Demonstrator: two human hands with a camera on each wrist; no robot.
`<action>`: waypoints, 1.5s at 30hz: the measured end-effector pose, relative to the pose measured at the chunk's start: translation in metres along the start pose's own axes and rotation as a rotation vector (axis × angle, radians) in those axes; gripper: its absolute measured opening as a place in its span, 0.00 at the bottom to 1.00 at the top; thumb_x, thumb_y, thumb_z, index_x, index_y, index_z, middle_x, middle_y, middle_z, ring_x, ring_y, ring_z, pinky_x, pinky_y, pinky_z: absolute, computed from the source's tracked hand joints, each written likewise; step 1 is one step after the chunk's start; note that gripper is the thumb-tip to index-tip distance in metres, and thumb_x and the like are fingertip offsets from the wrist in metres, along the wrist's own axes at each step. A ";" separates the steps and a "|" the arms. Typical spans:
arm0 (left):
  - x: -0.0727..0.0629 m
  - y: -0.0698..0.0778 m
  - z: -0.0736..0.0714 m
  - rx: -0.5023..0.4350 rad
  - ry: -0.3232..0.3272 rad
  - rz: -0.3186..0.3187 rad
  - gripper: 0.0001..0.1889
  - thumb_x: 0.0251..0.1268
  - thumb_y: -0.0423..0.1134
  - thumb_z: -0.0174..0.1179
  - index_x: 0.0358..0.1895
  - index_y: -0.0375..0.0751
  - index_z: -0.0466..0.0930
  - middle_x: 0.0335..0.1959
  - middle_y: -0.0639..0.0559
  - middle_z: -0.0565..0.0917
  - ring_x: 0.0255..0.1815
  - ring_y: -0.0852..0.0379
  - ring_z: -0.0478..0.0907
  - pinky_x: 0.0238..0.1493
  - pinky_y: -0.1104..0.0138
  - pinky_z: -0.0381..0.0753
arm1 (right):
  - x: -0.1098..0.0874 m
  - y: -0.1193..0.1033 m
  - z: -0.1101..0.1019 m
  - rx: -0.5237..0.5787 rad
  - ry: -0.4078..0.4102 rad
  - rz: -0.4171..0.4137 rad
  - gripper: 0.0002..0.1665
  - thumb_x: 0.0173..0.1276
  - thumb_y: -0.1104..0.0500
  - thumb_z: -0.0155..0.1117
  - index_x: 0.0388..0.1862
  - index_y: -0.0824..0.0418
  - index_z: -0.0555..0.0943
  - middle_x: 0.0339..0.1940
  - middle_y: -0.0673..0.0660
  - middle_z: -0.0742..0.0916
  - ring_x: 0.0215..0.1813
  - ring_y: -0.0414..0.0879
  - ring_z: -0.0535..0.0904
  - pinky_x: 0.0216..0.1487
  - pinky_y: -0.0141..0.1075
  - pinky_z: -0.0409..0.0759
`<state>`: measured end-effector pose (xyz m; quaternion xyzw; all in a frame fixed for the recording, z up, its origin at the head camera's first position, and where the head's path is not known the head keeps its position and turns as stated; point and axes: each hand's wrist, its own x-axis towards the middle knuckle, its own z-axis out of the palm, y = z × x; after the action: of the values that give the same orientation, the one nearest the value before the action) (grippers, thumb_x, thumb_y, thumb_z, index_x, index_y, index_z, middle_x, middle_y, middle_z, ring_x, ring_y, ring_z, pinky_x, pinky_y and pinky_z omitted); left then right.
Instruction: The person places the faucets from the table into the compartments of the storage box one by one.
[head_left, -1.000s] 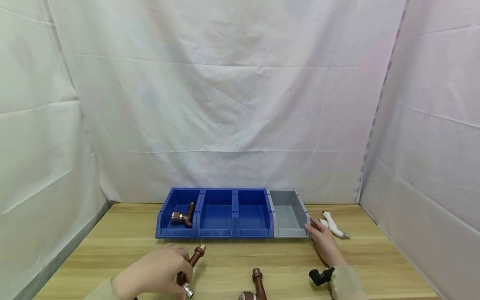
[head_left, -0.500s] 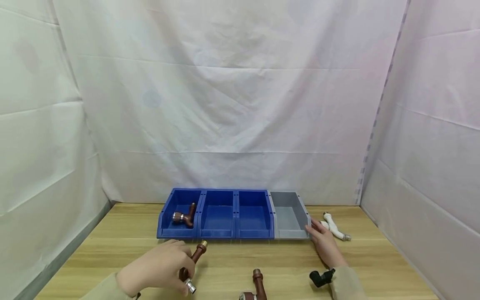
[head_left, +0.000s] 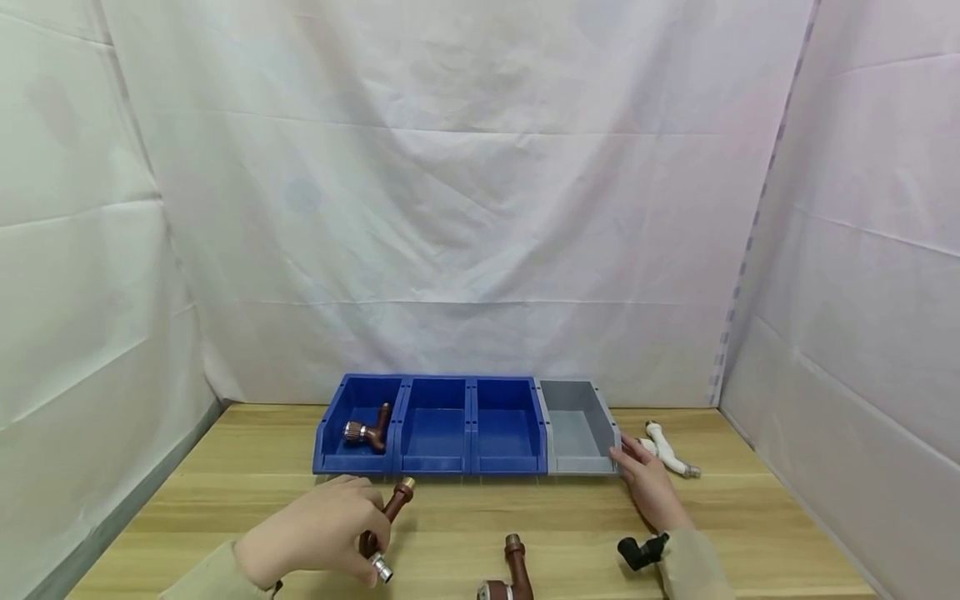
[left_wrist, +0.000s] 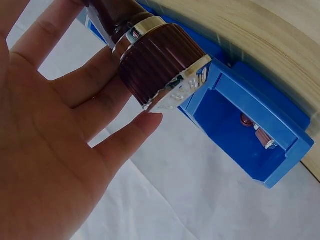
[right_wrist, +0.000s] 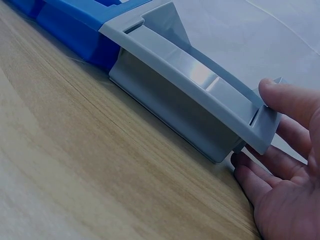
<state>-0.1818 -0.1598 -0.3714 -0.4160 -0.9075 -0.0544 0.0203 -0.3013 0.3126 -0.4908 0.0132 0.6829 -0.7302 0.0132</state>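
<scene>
My left hand (head_left: 322, 529) holds a brown angle valve (head_left: 395, 502) above the table, in front of the blue bins. It has a brass threaded end and a chrome end; its ribbed knob (left_wrist: 162, 62) shows in the left wrist view, close to the fingers. At the right end of the bin row, my right hand (head_left: 651, 483) grips the side wall of the grey storage bin (right_wrist: 170, 100). The thumb is over the rim and the other fingers lie along the outside. A similar brown valve (head_left: 375, 435) lies in the leftmost blue bin (head_left: 352, 463).
Two more blue bins (head_left: 433, 464) stand between the leftmost one and the grey bin. Another brown valve (head_left: 517, 571) lies at the near table edge. A white valve (head_left: 666, 454) lies right of the grey bin. A black fitting (head_left: 641, 552) shows beside the right sleeve.
My left hand has moved slightly forward and to the right, lifting the brown valve a little with it. My right hand stays on the grey bin.
</scene>
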 end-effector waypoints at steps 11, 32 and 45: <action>-0.001 0.002 0.004 0.032 0.012 0.014 0.12 0.36 0.59 0.75 0.24 0.68 0.82 0.26 0.72 0.68 0.29 0.68 0.64 0.36 0.67 0.69 | -0.002 0.003 0.002 0.022 0.002 0.004 0.43 0.73 0.56 0.59 0.78 0.66 0.50 0.75 0.64 0.59 0.52 0.25 0.71 0.55 0.23 0.70; 0.005 0.003 -0.003 0.010 -0.018 0.008 0.11 0.37 0.58 0.75 0.24 0.67 0.82 0.25 0.72 0.68 0.30 0.67 0.65 0.37 0.65 0.69 | 0.000 0.002 0.000 0.014 0.014 0.003 0.43 0.72 0.55 0.59 0.77 0.65 0.52 0.74 0.64 0.60 0.52 0.25 0.72 0.55 0.23 0.70; 0.013 0.004 -0.007 0.007 -0.048 -0.007 0.11 0.38 0.58 0.75 0.25 0.66 0.82 0.26 0.72 0.70 0.30 0.67 0.65 0.37 0.66 0.69 | 0.000 -0.001 0.001 0.007 0.009 -0.007 0.42 0.73 0.55 0.59 0.78 0.65 0.51 0.75 0.64 0.60 0.53 0.25 0.71 0.56 0.23 0.69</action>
<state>-0.1870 -0.1486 -0.3627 -0.4142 -0.9093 -0.0415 -0.0003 -0.3009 0.3116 -0.4894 0.0143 0.6804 -0.7327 0.0076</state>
